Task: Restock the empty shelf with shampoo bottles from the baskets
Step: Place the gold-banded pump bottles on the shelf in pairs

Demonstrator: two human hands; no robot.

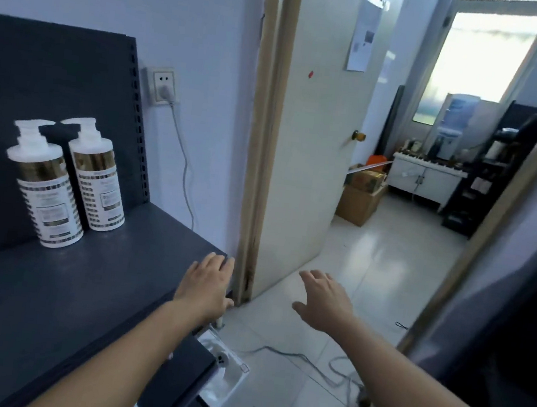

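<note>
Shampoo bottles, two: the nearer bottle [48, 190] and the farther bottle [99, 177] stand upright and just beside each other on the dark shelf [49, 295], close to its dark back panel [40, 77]. Both are well to the left of, and beyond, the fingertips of either hand. Each is a white cylinder with a white pump top, a gold band under the shoulder and a white label edged with rows of small dark and gold squares. The label print is too blurred to read; no brand can be made out.

Left hand [206, 285]: palm down over the shelf's right front corner, fingers loosely spread, holding nothing; whether it touches the surface cannot be told.

Right hand [324, 301]: raised over the floor tiles, fingers spread wide, holding nothing.

Below the left wrist, a white box-like item [225, 369] is partly hidden by the shelf edge; its kind is unclear.

Beyond the fingers: a door [311, 141] bearing a paper notice [362, 40], text illegible. Wall socket [163, 86] with a plug, left of the frame.
</note>
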